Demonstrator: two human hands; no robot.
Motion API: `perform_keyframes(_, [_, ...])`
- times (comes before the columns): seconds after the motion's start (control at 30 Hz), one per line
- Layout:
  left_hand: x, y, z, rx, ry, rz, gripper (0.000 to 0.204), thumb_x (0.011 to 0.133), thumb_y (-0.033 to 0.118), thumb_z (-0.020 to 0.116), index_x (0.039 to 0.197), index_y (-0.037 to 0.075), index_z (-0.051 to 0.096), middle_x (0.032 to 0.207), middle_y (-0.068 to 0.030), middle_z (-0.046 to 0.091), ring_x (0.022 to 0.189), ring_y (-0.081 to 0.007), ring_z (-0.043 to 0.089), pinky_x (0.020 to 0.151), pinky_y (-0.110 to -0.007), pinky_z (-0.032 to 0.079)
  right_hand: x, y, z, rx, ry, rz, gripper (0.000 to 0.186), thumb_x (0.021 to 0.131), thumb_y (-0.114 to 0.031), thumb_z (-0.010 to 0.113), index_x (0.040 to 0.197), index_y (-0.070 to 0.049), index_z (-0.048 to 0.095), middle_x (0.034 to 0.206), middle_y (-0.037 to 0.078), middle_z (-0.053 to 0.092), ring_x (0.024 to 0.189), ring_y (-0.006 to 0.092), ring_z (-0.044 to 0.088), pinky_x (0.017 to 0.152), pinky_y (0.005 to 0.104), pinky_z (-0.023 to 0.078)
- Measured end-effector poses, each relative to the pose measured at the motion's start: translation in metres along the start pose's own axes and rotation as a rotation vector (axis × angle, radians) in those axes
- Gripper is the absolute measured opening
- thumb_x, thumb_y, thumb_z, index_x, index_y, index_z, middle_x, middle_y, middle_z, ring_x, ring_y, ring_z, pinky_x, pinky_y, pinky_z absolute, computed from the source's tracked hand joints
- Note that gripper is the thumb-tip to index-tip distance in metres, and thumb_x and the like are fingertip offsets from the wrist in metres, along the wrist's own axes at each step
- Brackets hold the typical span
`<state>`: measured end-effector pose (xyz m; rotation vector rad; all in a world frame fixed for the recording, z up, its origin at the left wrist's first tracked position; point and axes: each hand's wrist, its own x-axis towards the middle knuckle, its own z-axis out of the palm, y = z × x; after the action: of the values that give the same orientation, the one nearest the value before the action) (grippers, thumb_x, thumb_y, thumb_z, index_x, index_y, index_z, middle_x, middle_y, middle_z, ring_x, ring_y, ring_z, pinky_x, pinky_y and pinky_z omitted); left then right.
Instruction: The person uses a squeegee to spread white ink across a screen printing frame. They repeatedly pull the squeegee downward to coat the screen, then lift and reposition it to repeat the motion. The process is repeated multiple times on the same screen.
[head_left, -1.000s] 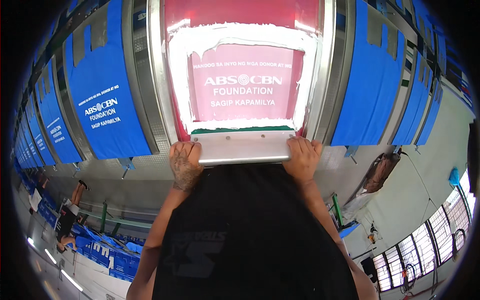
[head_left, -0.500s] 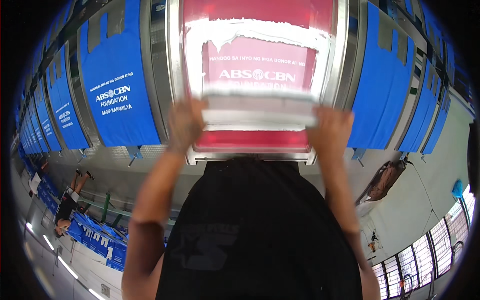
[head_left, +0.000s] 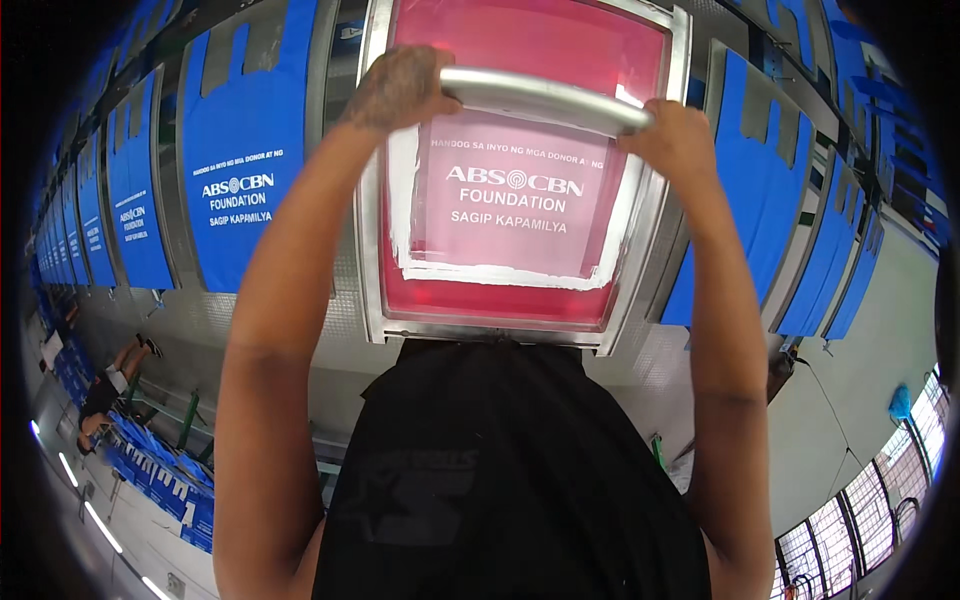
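Note:
Both my hands grip a long silver squeegee (head_left: 540, 98) by its ends. My left hand (head_left: 405, 88) wraps the left end, and the fingers of my right hand (head_left: 675, 138) close round the right end. The squeegee lies across a red printing screen (head_left: 490, 308) inside a metal frame (head_left: 371, 270), toward its far part. White ink (head_left: 500, 276) borders a pale pink rectangle (head_left: 505, 195) with white lettering below the squeegee. The squeegee's lower edge is hidden, so its contact with the mesh cannot be told.
Blue fabric pieces with white print lie in rows on the metal table, one at the left (head_left: 240, 120) and one at the right (head_left: 750, 170). Another person (head_left: 100, 395) stands far left. Barred windows (head_left: 840, 510) line the lower right.
Both hands have carried the squeegee from the near part of the screen toward its far part. My arms are stretched out further, and the pale rectangle with its lettering shows more fully.

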<state>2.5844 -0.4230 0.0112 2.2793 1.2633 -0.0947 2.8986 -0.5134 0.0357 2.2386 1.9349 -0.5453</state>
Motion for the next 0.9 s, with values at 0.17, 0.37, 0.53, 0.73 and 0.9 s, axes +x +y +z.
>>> perform_keyframes(0.17, [0.009, 0.014, -0.037, 0.107, -0.051, -0.048, 0.080, 0.065, 0.044, 0.083, 0.127, -0.003, 0.060, 0.124, -0.0236, 0.063, 0.118, -0.0371, 0.060, 0.103, -0.043, 0.046, 0.021, 0.007, -0.043, 0.035, -0.043, -0.009, 0.046, 0.060, -0.034, 0.080, 0.096, -0.005, 0.075, 0.091, 0.020, 0.072, 0.090, 0.0359, 0.070, 0.084, 0.0422, 0.055])
perform_keyframes(0.37, [0.024, -0.016, -0.011, 0.048, 0.130, 0.045, 0.080, 0.066, 0.039, 0.085, 0.130, 0.001, 0.055, 0.135, -0.0202, 0.054, 0.126, -0.0353, 0.052, 0.104, -0.044, 0.044, 0.045, 0.018, -0.016, -0.013, -0.083, -0.045, 0.060, 0.063, -0.036, 0.078, 0.114, -0.005, 0.070, 0.105, 0.019, 0.072, 0.102, 0.0338, 0.068, 0.092, 0.0398, 0.052])
perform_keyframes(0.53, [-0.073, 0.018, 0.012, -0.160, 0.654, -0.010, 0.052, 0.078, 0.030, 0.081, 0.119, 0.003, 0.064, 0.118, -0.0150, 0.066, 0.106, -0.0317, 0.064, 0.089, -0.039, 0.052, 0.028, 0.016, -0.018, 0.029, -0.160, -0.069, 0.063, 0.068, -0.044, 0.080, 0.117, -0.005, 0.069, 0.111, 0.019, 0.070, 0.106, 0.0344, 0.067, 0.098, 0.0412, 0.049])
perform_keyframes(0.73, [-0.258, 0.092, 0.146, -0.556, -0.891, -0.148, 0.042, 0.103, 0.040, 0.047, 0.111, 0.003, 0.065, 0.101, -0.0208, 0.066, 0.101, -0.0352, 0.064, 0.089, -0.044, 0.049, 0.047, -0.016, -0.004, 0.044, 0.046, -0.437, 0.050, 0.078, -0.035, 0.077, 0.113, -0.001, 0.067, 0.103, 0.021, 0.070, 0.098, 0.0371, 0.067, 0.087, 0.0427, 0.052])
perform_keyframes(0.9, [-0.314, 0.123, 0.226, -1.142, -0.525, -0.480, 0.055, 0.096, 0.055, 0.058, 0.108, 0.002, 0.065, 0.089, -0.0114, 0.062, 0.084, -0.0190, 0.059, 0.076, -0.033, 0.046, 0.059, -0.031, -0.006, 0.085, -0.041, -0.541, 0.043, 0.078, -0.029, 0.075, 0.110, -0.001, 0.068, 0.100, 0.022, 0.070, 0.096, 0.0380, 0.067, 0.086, 0.0428, 0.051])
